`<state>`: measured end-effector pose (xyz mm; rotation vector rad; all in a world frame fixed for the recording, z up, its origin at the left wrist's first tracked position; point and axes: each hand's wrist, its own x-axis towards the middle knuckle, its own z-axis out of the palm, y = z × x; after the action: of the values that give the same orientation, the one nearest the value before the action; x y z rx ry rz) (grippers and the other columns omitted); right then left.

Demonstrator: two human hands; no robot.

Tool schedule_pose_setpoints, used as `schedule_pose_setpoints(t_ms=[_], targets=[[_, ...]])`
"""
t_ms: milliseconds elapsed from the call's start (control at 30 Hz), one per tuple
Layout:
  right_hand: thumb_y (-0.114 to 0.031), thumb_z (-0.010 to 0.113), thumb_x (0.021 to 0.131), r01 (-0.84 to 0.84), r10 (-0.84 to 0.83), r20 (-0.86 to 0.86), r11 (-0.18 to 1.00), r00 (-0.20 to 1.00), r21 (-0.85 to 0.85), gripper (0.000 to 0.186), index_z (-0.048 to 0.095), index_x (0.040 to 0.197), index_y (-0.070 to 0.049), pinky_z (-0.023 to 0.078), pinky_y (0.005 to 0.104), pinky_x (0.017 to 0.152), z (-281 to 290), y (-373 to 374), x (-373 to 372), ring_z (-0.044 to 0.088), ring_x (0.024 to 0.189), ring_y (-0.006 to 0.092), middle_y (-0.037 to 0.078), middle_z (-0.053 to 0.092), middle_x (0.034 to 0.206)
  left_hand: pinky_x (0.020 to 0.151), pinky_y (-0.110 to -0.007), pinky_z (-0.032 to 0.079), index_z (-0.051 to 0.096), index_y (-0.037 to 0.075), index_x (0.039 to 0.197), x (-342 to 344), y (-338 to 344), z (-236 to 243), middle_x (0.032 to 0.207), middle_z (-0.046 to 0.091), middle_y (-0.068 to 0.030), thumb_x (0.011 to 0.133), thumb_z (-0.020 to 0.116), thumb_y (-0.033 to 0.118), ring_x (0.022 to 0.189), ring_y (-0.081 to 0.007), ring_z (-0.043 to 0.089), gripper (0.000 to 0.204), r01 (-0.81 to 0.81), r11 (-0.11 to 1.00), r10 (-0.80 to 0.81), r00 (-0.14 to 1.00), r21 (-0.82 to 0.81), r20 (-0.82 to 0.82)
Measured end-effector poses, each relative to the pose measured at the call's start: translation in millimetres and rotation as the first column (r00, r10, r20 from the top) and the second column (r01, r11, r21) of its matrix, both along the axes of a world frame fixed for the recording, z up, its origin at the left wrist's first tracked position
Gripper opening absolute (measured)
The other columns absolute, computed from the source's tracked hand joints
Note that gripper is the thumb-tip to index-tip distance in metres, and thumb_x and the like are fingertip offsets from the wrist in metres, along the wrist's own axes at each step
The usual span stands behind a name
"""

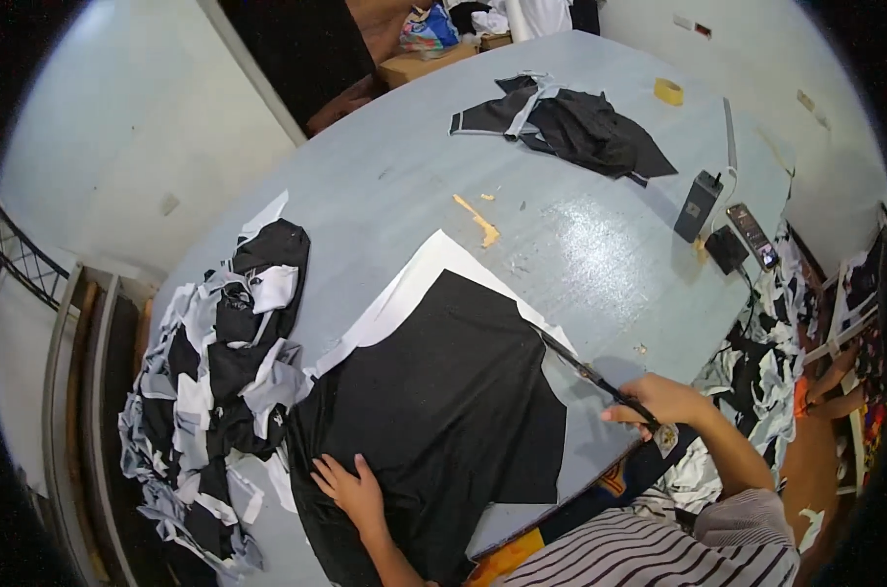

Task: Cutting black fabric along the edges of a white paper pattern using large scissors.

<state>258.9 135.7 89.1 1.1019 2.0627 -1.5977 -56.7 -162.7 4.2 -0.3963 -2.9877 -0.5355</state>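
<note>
While the left hand (350,492) lies spread on the lower left part of a black fabric panel (433,391), the right hand (663,401) is closed around the handles of a pair of scissors (592,375) beyond the panel's right edge. The panel lies on a grey-blue surface (365,215), to the left of the right hand, with a white layer (404,279) showing along its upper edges. The scissors' long axis slants from the right hand up and leftward, so the blades reach the panel's upper right edge; the right hand is the nearer of the 2 to that edge. A heap of black, grey and white scraps (218,357) lies just left of the panel. Farther off to the right, a black box (699,205) bears a small pale mark and a phone (753,237) has a lit screen, but any writing on them is too small to read.
</note>
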Motion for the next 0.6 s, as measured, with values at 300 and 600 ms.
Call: schedule_pose_setpoints(t_ms=[300, 600], targets=[[-0.044, 0.077, 0.074, 0.249, -0.256, -0.002, 0.941, 0.967, -0.228, 0.05, 0.059, 0.08, 0.002, 0.051, 0.0243, 0.051, -16, 7, 13, 0.061, 0.053, 0.0149, 0.006, 0.057, 0.063, 0.106, -0.052, 0.027, 0.049, 0.0, 0.129, 44, 188, 49, 0.141, 0.037, -0.023, 0.09, 0.056, 0.033, 0.131, -0.04, 0.033, 0.052, 0.925, 0.376, -0.905, 0.378, 0.047, -0.197], [-0.061, 0.063, 0.08, 0.037, -0.046, -0.038, 0.977, 0.998, -0.209, 0.062, 0.055, 0.082, 0.001, 0.05, 0.0261, 0.05, -20, -1, 11, 0.059, 0.053, 0.0146, 0.006, 0.056, 0.062, 0.11, -0.056, 0.015, 0.039, -0.005, 0.136, 37, 241, -3, 0.144, 0.036, -0.0195, 0.076, 0.058, 0.065, 0.137, -0.0348, 0.027, 0.094, 0.947, 0.308, -0.94, 0.29, -0.087, -0.178]])
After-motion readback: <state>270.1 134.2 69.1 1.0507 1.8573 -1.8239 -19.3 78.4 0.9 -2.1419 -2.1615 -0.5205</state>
